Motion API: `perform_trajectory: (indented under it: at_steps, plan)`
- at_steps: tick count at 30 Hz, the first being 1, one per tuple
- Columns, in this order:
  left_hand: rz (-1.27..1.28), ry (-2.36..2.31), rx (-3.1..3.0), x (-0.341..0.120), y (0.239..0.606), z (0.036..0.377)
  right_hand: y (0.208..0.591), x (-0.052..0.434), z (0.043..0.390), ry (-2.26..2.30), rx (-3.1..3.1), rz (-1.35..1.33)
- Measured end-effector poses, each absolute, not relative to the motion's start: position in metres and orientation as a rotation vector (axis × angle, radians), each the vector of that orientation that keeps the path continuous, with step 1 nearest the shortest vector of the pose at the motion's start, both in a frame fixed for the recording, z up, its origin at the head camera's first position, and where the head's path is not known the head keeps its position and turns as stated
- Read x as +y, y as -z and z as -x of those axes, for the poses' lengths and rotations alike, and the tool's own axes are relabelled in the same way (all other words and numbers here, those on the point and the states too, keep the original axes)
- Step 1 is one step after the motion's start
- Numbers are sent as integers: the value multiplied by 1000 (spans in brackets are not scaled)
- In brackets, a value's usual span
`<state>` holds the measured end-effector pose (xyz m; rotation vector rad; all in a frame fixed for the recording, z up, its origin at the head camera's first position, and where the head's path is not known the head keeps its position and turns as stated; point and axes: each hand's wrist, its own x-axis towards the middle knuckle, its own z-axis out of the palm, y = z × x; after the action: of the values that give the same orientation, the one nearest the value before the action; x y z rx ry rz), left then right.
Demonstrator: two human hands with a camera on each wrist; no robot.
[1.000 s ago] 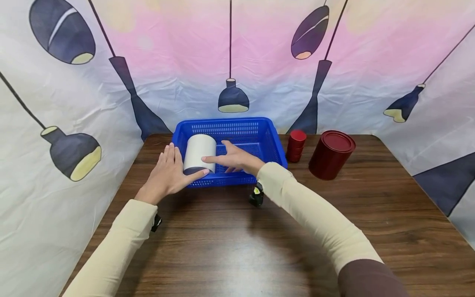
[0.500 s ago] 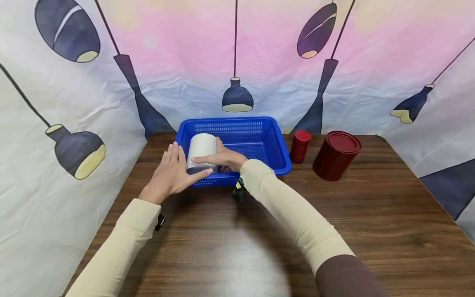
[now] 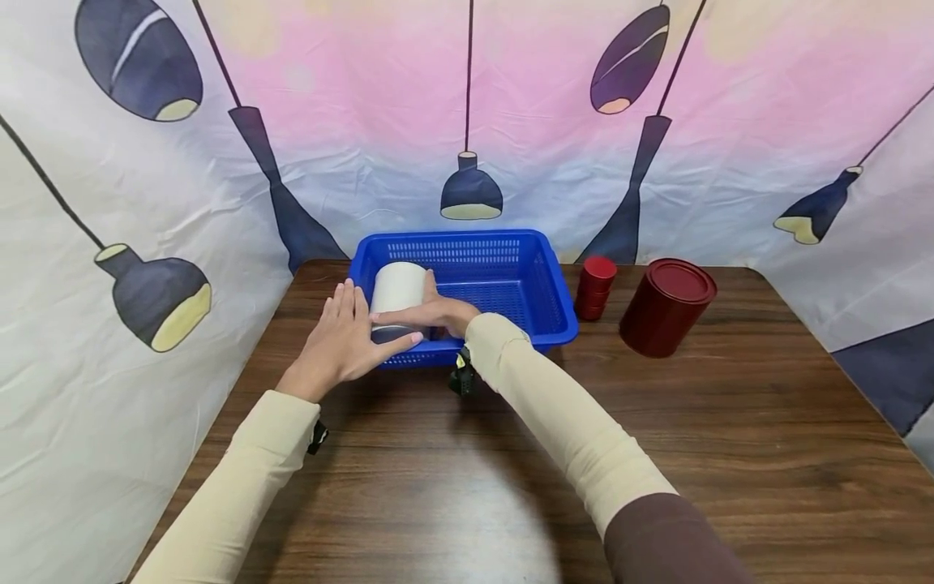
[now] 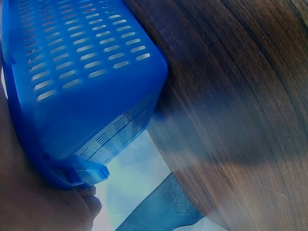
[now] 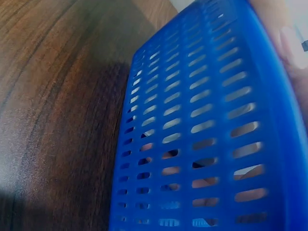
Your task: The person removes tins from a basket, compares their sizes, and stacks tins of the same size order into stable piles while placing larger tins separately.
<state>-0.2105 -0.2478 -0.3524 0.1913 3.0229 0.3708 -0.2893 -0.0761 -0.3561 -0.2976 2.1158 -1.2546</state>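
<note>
A blue plastic basket (image 3: 549, 280) with slotted walls stands at the back of the table. Inside its left end is a white cylindrical can (image 3: 400, 285), dark at its near end. My left hand (image 3: 337, 339) lies over the basket's left front corner, fingers straight, thumb stretched along the front rim. My right hand (image 3: 432, 312) reaches over the front rim and grips the can, thumb across its front and fingers at its right side. In the left wrist view, fingertips show past the basket's corner. The right wrist view sees fingers through the wall slots.
Right of the basket stands a small red ribbed cylinder (image 3: 595, 288). Farther right is a larger dark red lidded can (image 3: 667, 308). The wooden table (image 3: 409, 478) reaches back to a fabric backdrop (image 3: 350, 178) printed with lamps.
My right hand has moved left from the middle of the basket to the white can and taken hold of it. My left hand keeps its place at the basket's corner.
</note>
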Motion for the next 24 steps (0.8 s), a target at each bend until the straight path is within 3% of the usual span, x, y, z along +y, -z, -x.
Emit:
perform_trajectory:
  at_steps: [24]
  plan:
    - [-190,-346,3021,-247,352,210,362,-76,298,1294,2132,232]
